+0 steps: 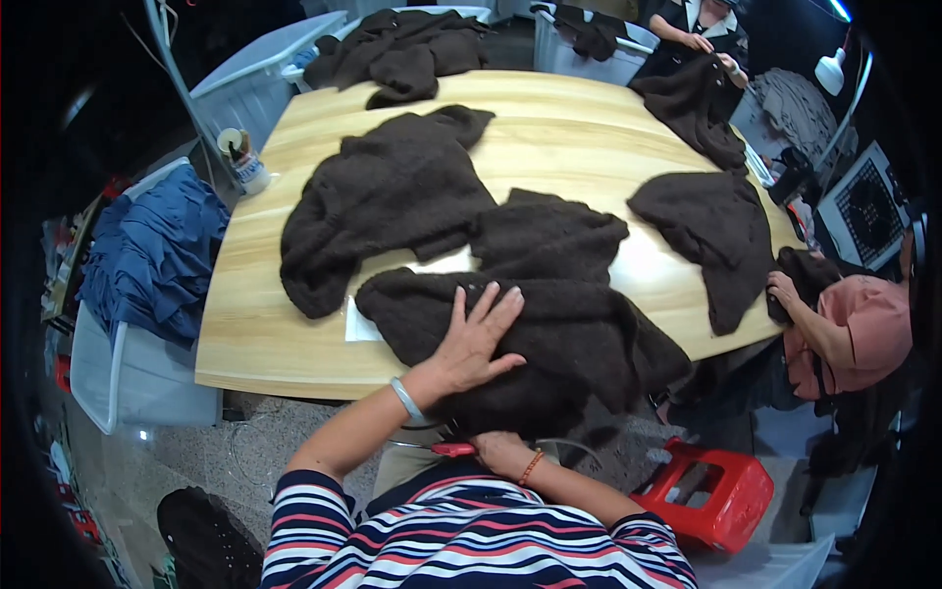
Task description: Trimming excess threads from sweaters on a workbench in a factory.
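Bare wood runs along the left edge of the table (245, 324) and into its near left corner — only a white container (253, 175) crowds that edge. A second lane leads nearward from the far edge, between the middle cloths (402, 196) and right-hand cloth (721, 231). A draped cloth (569, 334), under the left hand (479, 339), blocks the near edge's middle.
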Demonstrator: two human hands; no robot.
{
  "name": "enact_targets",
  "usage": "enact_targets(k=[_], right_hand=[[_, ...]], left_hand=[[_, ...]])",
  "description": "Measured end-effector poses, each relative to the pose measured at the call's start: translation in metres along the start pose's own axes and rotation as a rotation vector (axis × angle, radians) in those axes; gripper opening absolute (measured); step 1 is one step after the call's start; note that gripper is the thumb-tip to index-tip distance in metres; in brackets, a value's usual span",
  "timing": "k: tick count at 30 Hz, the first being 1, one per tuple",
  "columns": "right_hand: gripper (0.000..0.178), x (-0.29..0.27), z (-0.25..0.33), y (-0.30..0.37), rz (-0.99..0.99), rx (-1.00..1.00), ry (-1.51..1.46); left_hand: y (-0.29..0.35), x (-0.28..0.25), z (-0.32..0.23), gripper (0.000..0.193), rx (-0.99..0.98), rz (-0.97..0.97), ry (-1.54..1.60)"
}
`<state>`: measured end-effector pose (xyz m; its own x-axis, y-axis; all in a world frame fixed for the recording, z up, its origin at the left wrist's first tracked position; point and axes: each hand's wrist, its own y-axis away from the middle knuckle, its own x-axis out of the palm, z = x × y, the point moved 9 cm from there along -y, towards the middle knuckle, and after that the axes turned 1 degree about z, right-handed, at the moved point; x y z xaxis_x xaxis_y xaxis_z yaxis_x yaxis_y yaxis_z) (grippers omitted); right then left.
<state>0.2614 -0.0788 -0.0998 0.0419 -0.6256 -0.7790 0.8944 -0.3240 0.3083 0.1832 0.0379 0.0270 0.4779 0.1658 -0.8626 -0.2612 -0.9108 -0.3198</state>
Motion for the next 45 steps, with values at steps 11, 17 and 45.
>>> enact_targets(k=[11, 17, 45], right_hand=[[0.044, -0.18, -0.015, 0.181, -0.465, 0.229, -0.006], [0.027, -0.227, -0.035, 0.178, -0.37, 0.457, 0.147], [0.027, -0.253, -0.028, 0.094, -0.277, 0.294, 0.114]], left_hand=[[-0.025, 0.007, -0.017, 0.077, 0.169, 0.018, -0.125], [-0.023, 0.026, -0.018, 0.071, 0.158, 0.009, -0.165], [-0.019, -0.004, 0.022, 0.054, 0.056, -0.228, 0.417]])
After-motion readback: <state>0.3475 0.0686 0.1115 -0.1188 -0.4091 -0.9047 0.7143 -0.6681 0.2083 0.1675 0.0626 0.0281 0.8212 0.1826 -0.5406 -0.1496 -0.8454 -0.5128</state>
